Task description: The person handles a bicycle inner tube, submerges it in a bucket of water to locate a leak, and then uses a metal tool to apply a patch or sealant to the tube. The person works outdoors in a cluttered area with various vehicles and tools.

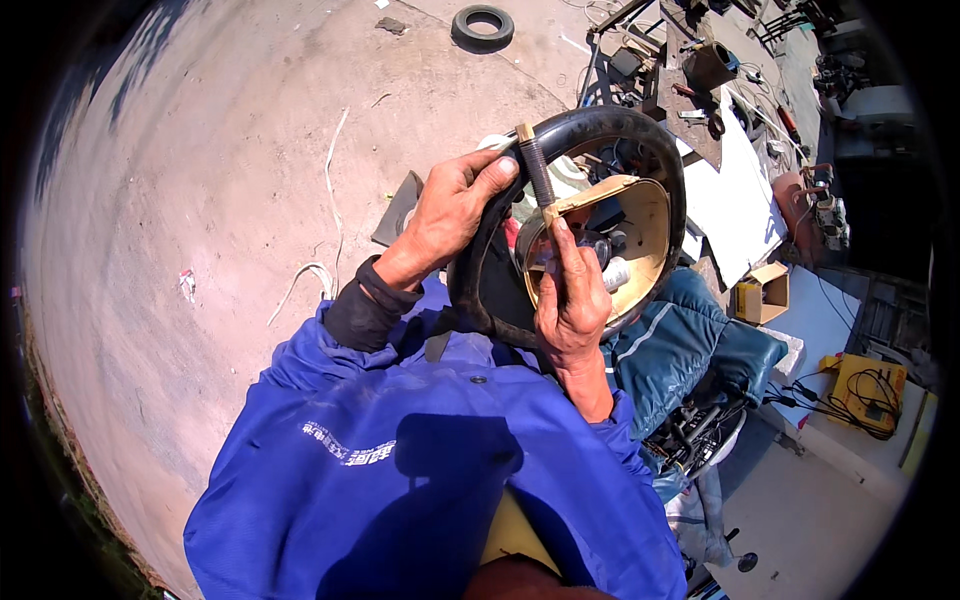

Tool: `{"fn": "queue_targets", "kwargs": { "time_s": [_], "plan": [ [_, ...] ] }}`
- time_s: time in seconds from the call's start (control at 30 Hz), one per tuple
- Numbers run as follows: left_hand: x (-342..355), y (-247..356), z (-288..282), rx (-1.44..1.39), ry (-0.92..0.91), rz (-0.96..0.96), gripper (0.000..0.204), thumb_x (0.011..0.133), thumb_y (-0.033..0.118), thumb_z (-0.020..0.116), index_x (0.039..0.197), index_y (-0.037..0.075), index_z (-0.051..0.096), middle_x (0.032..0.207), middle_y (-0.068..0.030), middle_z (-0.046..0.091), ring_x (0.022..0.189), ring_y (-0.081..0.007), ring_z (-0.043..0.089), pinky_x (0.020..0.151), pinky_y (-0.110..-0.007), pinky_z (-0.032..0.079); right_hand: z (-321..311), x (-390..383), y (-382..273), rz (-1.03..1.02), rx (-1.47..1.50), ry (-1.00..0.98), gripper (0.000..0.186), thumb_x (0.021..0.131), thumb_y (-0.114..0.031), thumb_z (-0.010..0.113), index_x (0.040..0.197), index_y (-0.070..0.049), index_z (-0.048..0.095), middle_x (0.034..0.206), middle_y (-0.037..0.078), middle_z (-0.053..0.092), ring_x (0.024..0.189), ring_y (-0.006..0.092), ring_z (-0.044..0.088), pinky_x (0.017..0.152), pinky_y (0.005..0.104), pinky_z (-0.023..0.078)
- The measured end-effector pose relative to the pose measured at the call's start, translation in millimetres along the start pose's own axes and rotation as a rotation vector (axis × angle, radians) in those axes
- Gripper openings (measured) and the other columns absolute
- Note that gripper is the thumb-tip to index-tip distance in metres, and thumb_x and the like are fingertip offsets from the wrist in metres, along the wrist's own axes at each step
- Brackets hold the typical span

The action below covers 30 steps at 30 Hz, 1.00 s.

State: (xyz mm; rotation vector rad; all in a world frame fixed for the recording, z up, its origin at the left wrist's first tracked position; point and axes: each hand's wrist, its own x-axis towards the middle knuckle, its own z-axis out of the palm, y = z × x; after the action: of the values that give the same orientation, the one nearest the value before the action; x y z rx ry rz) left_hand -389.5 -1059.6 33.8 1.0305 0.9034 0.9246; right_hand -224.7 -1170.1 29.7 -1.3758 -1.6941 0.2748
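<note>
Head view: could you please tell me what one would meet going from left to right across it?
Small litter scrap, white cord, left hand, right hand, small open carton, yellow case.

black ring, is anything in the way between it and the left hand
Nothing visible is: the left hand holds the black ring directly, thumb against its upper left. The dark ribbed rod lies just right of the thumb, not between them.

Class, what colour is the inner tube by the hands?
The inner tube is black; it shows best in the head view.
</note>
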Motion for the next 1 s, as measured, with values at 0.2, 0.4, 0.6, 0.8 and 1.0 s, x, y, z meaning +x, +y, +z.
{"fn": "queue_targets", "kwargs": {
  "time_s": [0.2,0.4,0.6,0.8,1.0],
  "plan": [
    [-6,2,-6,-0.008,0.007,-0.064,0.042,0.105,0.036,0.059,0.115,-0.004,0.066,0.085,-0.004,0.068,0.071,-0.0096,0.061,0.065,-0.025,0.051,-1,39,3,0.116,0.156,0.108,0.055,0.089,0.011,0.059,0.142,-0.002,0.059,0.091,0.012,0.063,0.072,0.0215,0.062,0.062,0.0333,0.05],
    [-3,0,-2,-0.01,0.013,-0.026,0.041,0.105,0.036,0.06,0.115,-0.003,0.067,0.085,-0.0037,0.068,0.073,-0.0086,0.062,0.066,-0.024,0.052,5,-1,6,-0.003,0.08,0.023,0.061,0.084,0.014,0.061,0.143,-0.001,0.057,0.103,0.017,0.069,0.083,0.0298,0.067,0.075,0.037,0.055],
    [-9,-4,-6,0.026,-0.013,-0.051,0.042,0.106,0.035,0.059,0.118,-0.004,0.067,0.085,-0.0023,0.067,0.074,-0.0072,0.061,0.065,-0.023,0.051,4,18,-1,0.049,0.046,-0.073,0.065,0.083,0.012,0.06,0.146,-0.003,0.054,0.095,0.017,0.062,0.076,0.0318,0.062,0.068,0.0407,0.052],
    [-7,-19,-6,0.16,-0.054,0.059,0.041,0.106,0.031,0.058,0.119,-0.007,0.066,0.09,-0.0004,0.066,0.079,-0.0074,0.057,0.07,-0.025,0.049,7,-1,2,-0.021,0.036,-0.016,0.054,0.091,0.011,0.054,0.145,0.004,0.053,0.104,0.019,0.065,0.083,0.0318,0.063,0.074,0.039,0.052],
    [-7,-7,-7,0.033,-0.02,-0.001,0.04,0.105,0.031,0.059,0.12,-0.005,0.067,0.088,-0.0008,0.065,0.074,-0.0069,0.059,0.065,-0.025,0.05,9,-10,15,-0.109,0.046,0.016,0.051,0.094,0.008,0.056,0.145,0.002,0.054,0.101,0.018,0.066,0.08,0.0316,0.062,0.072,0.0376,0.053]
  ]
}}
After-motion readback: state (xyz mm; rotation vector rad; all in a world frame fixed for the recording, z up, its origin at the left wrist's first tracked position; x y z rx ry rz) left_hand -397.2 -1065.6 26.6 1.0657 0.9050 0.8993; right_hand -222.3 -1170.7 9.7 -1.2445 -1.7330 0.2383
